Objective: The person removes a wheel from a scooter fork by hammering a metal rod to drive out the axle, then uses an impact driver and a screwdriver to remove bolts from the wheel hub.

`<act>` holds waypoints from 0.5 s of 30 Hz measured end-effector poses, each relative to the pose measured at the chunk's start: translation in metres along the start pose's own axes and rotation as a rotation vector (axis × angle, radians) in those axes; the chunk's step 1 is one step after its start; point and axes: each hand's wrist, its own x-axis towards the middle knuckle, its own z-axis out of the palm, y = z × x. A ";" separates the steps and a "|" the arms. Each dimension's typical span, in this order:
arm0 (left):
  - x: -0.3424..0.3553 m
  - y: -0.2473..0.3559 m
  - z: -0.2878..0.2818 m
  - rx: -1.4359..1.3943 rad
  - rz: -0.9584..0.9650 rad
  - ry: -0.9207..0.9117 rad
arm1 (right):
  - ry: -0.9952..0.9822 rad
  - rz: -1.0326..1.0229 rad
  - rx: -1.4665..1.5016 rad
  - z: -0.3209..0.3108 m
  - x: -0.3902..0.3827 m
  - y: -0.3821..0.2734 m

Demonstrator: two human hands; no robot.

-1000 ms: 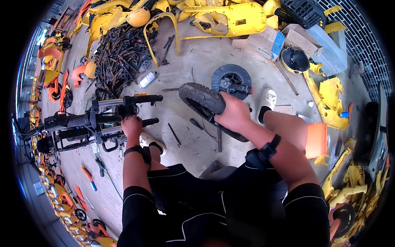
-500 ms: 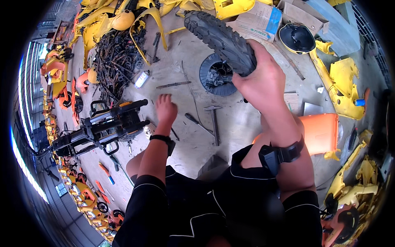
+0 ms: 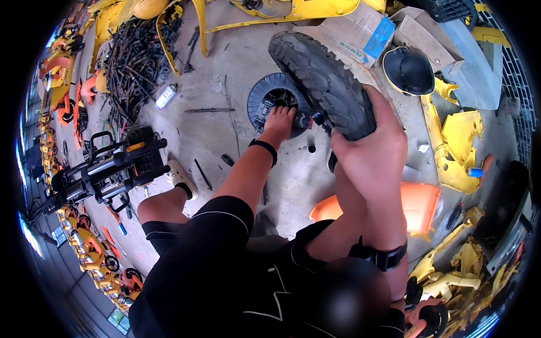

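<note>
Raised in front of me is a small wheel with a black knobby tyre (image 3: 332,81). My right hand (image 3: 372,143) is closed on its near edge, thumb and fingers gripping opposite sides. On the floor beyond lies a dark grey ribbed ring (image 3: 257,93), like a tyre on its side. A black cordless power tool (image 3: 305,120) rests across it. My left hand (image 3: 279,121) reaches down to the tool, fingers curled over its middle and partly hiding it. Beside the ring stands a small dark cylinder (image 3: 311,148), perhaps a socket.
An upright fork assembly (image 3: 118,169) lies at the left near my shoe. A spray can (image 3: 165,97) and a heap of dark metal parts (image 3: 138,70) are farther left. An orange panel (image 3: 420,205), yellow body panels (image 3: 459,143) and cardboard boxes (image 3: 352,36) lie to the right.
My left hand has moved right and forward, from above bare floor onto the power tool. My right hand still holds the wheel, now turned to show more of its tread. The view has shifted.
</note>
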 end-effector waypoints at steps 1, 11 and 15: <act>0.005 -0.004 0.002 0.040 0.000 -0.028 | 0.005 -0.007 0.004 0.002 0.000 0.000; -0.108 -0.048 -0.100 -0.562 -0.287 0.210 | -0.139 0.012 -0.109 0.040 0.004 -0.033; -0.220 -0.089 -0.179 -1.052 -0.534 0.338 | -0.172 -0.025 -0.170 0.058 0.010 -0.057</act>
